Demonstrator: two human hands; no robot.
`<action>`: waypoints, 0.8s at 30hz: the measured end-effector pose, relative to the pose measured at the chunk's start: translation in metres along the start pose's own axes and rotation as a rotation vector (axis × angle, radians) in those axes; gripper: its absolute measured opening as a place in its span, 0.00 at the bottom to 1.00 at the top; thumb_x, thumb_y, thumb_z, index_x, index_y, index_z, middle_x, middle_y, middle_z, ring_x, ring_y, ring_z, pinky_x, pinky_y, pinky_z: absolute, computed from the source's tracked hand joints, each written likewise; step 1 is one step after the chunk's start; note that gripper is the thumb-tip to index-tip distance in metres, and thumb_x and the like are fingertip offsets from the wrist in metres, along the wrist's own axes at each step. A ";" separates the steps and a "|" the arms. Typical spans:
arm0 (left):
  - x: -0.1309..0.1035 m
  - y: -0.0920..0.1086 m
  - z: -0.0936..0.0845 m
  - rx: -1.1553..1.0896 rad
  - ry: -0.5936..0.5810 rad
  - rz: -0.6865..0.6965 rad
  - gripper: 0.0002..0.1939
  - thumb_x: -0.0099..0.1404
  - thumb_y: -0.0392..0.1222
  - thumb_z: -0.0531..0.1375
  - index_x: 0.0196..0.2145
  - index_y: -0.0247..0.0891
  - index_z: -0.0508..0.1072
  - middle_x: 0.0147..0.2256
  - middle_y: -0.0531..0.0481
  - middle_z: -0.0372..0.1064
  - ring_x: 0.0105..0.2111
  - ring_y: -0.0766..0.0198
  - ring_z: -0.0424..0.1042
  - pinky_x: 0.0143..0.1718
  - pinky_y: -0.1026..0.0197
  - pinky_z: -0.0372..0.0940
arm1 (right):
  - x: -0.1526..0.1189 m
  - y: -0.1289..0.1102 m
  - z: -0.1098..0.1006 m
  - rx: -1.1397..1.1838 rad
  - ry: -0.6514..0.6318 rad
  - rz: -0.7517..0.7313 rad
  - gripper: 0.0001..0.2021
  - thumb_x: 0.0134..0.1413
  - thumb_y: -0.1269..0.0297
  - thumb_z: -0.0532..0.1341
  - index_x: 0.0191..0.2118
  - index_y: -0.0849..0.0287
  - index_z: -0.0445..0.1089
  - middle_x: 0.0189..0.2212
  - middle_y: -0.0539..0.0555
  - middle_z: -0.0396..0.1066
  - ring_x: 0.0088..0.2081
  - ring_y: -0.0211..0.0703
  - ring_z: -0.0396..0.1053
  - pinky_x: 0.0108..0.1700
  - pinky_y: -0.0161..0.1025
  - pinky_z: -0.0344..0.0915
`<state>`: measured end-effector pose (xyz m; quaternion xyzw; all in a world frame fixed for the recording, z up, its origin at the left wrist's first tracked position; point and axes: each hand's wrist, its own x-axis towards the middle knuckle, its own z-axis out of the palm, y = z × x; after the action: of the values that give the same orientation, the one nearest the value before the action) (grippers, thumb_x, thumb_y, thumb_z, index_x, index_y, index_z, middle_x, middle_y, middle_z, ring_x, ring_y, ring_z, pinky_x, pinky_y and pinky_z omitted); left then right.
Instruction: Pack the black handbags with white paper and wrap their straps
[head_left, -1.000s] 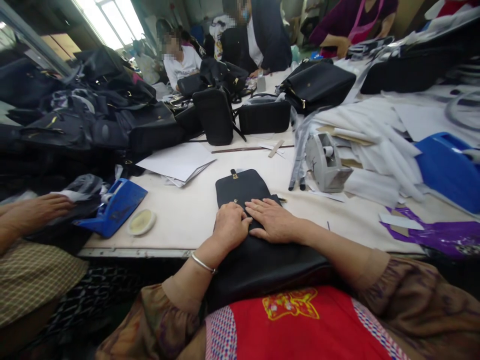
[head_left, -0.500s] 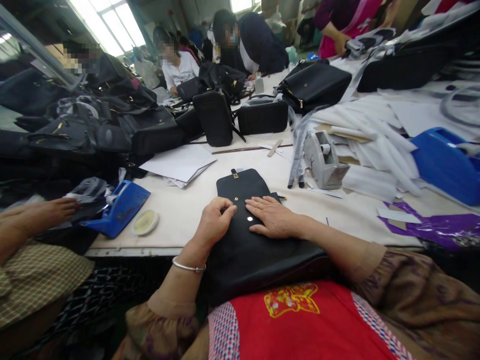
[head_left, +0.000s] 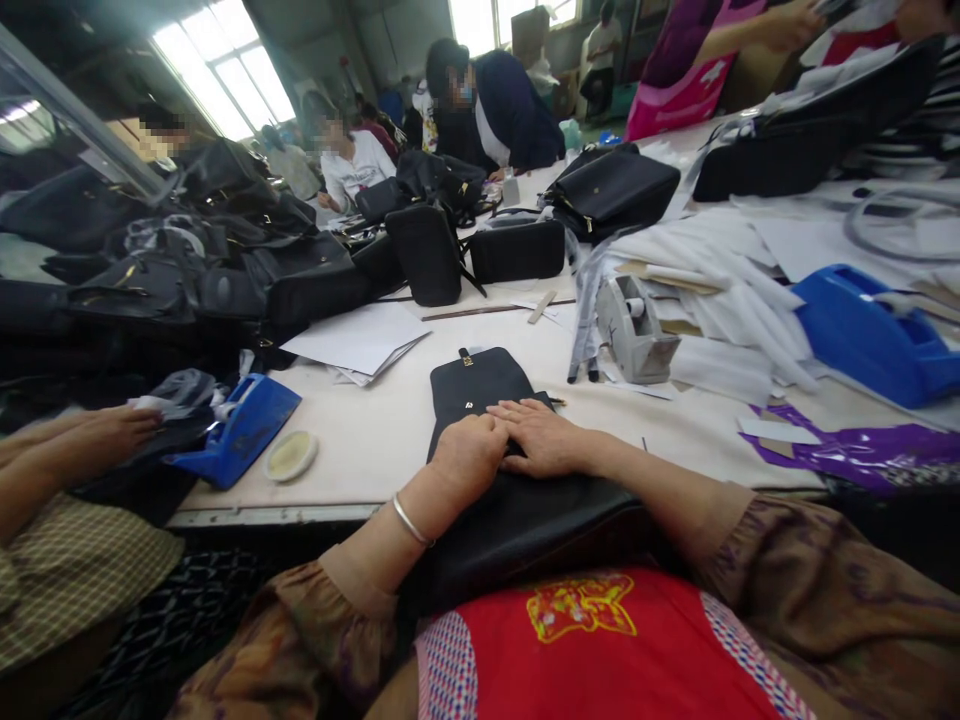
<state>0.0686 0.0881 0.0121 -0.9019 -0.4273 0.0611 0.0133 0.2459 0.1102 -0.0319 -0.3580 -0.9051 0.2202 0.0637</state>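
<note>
A black bag [head_left: 551, 515] lies over the table's front edge, its flap [head_left: 484, 380] spread away from me with a gold clasp [head_left: 466, 360] near the far end. My right hand [head_left: 546, 436] rests flat on the bag with its fingers stretched out. Against those fingers sits my left hand [head_left: 471, 456], its fingers closed and pressed down on the bag. Whatever the left fingers pinch, if anything, is hidden. A small metal stud [head_left: 470, 405] shows just beyond the left hand.
To the left are a blue tape dispenser [head_left: 251, 430], a round white dish [head_left: 291, 456] and a co-worker's hands [head_left: 112, 440]. White sheets [head_left: 360, 338] lie behind. Rightward stand a grey tape dispenser [head_left: 637, 330], a blue one [head_left: 874, 335] and purple plastic [head_left: 847, 450]. Black bags [head_left: 300, 285] are piled at the back.
My left hand has moved right, up against my right hand. It now covers the white round spot that showed on the bag. My right hand stays flat on the bag.
</note>
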 end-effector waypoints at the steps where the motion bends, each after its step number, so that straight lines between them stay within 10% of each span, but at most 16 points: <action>1: 0.000 0.002 0.000 0.008 -0.009 -0.002 0.11 0.69 0.39 0.54 0.43 0.36 0.75 0.40 0.42 0.73 0.41 0.53 0.72 0.40 0.54 0.69 | 0.000 0.000 0.000 0.001 0.002 -0.002 0.36 0.60 0.44 0.55 0.67 0.61 0.58 0.69 0.64 0.50 0.69 0.60 0.48 0.67 0.58 0.43; 8: 0.009 0.001 0.004 -0.097 0.038 -0.118 0.09 0.67 0.37 0.55 0.40 0.34 0.74 0.39 0.40 0.74 0.41 0.53 0.73 0.43 0.54 0.67 | -0.001 0.002 0.002 -0.004 0.011 -0.006 0.40 0.59 0.43 0.56 0.69 0.63 0.53 0.69 0.65 0.50 0.69 0.60 0.47 0.68 0.57 0.42; 15: -0.035 -0.071 -0.005 -0.378 0.305 -0.643 0.12 0.68 0.45 0.55 0.31 0.39 0.72 0.30 0.48 0.73 0.33 0.59 0.72 0.39 0.59 0.64 | -0.002 0.003 0.000 -0.013 -0.013 -0.005 0.41 0.61 0.39 0.51 0.70 0.66 0.52 0.70 0.63 0.46 0.70 0.60 0.45 0.68 0.57 0.43; 24: -0.014 -0.022 0.000 -0.355 0.106 -0.280 0.08 0.64 0.43 0.61 0.37 0.42 0.81 0.36 0.45 0.73 0.40 0.57 0.71 0.47 0.55 0.65 | -0.002 0.000 -0.001 -0.041 -0.015 -0.003 0.42 0.61 0.39 0.51 0.69 0.68 0.52 0.70 0.64 0.47 0.70 0.60 0.45 0.68 0.57 0.43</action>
<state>0.0427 0.0909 0.0149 -0.8241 -0.5509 -0.0647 -0.1149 0.2477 0.1097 -0.0310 -0.3560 -0.9106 0.2041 0.0498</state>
